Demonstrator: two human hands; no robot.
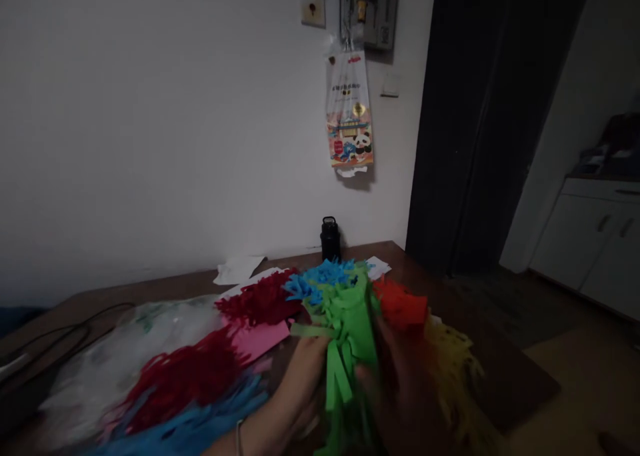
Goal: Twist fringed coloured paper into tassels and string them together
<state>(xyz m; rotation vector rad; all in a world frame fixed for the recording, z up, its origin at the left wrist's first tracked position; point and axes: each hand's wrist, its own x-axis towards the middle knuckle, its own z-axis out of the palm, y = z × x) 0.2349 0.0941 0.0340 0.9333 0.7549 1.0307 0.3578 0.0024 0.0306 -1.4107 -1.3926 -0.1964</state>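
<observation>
A bright green bundle of fringed strips point(357, 329), paper or fabric, stands raised over the middle of the table. My left hand point(306, 369), with a bracelet at the wrist, grips it from the left; most of its fingers are hidden behind the strips. On the other side my right hand point(400, 383), dark and blurred, holds the bundle with thumb and fingers around it. Close by lie blue fringe point(323, 277), dark red fringe point(263, 299), an orange-red fringed piece point(403, 306) and yellow fringe point(457, 359).
More red fringe point(185, 379), blue strips point(200, 419) and a pink sheet point(260, 339) cover the left of the table point(505, 369), beside clear plastic wrapping point(135, 349) and dark cables point(65, 333). A black bottle-like object point(330, 241) stands by the wall. White paper point(237, 269) lies behind.
</observation>
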